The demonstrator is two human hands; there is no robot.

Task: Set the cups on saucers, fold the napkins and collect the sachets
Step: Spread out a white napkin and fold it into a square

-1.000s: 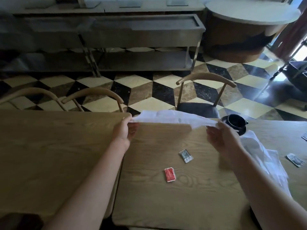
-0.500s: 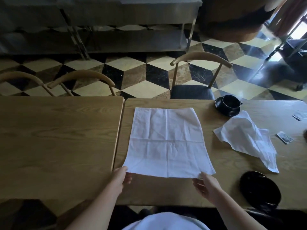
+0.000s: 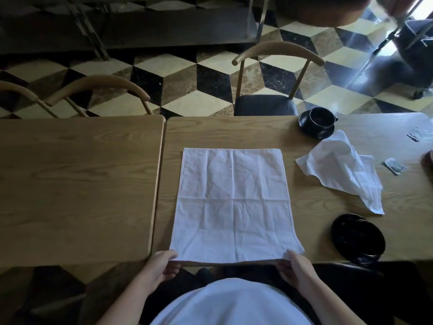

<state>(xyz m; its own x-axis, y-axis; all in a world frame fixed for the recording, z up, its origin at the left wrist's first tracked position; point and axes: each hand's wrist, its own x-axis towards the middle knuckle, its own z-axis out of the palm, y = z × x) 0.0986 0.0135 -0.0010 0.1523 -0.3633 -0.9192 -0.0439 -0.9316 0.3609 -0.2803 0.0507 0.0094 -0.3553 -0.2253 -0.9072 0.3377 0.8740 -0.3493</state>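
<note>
A white napkin lies spread flat on the wooden table, its near edge at the table's front edge. My left hand pinches its near left corner and my right hand pinches its near right corner. A second white napkin lies crumpled to the right. At the far edge a black cup stands on a black saucer. An empty black saucer sits near the front right. Two grey sachets lie at the far right.
A second wooden table abuts on the left with a narrow gap between. Wooden chairs stand along the far side. A reddish object is cut off by the right edge. Checkered floor lies beyond.
The napkin, held up in the air a second ago, now lies flat and has slid toward me with both hands at its near corners. The red and grey sachets seen earlier are out of sight.
</note>
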